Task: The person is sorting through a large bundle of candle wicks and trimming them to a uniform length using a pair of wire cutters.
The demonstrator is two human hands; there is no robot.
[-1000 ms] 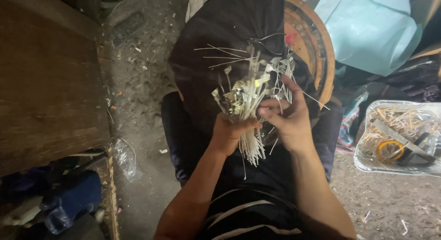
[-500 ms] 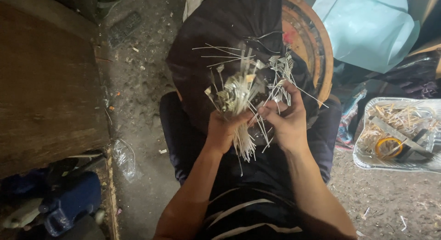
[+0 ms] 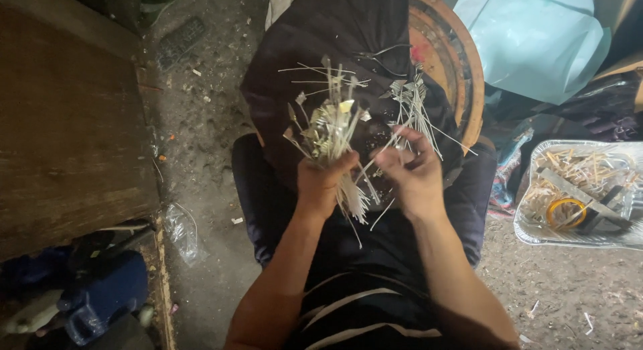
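Observation:
My left hand (image 3: 323, 182) is closed round a thick bunch of thin pale sticks (image 3: 329, 129) with small leaf-like tips, held upright over my lap. My right hand (image 3: 410, 170) sits just to the right of it, fingers pinched on a few thin sticks (image 3: 412, 105) that fan up and to the right. Behind both hands a black cloth (image 3: 335, 35) drapes over a round wooden stand (image 3: 462, 68). A pair of dark pliers (image 3: 378, 55) lies on the cloth above the sticks.
A wooden table top (image 3: 60, 115) fills the left. At right, a clear plastic tray (image 3: 536, 233) on the dirt floor holds pale sticks, a yellow tape roll (image 3: 566, 213) and tools. Blue plastic sheet (image 3: 529, 35) lies top right. A blue object (image 3: 100, 296) sits bottom left.
Both hands have shifted slightly with the bunch. My right hand has drawn a little apart from the left one, pulling a few sticks out to the right.

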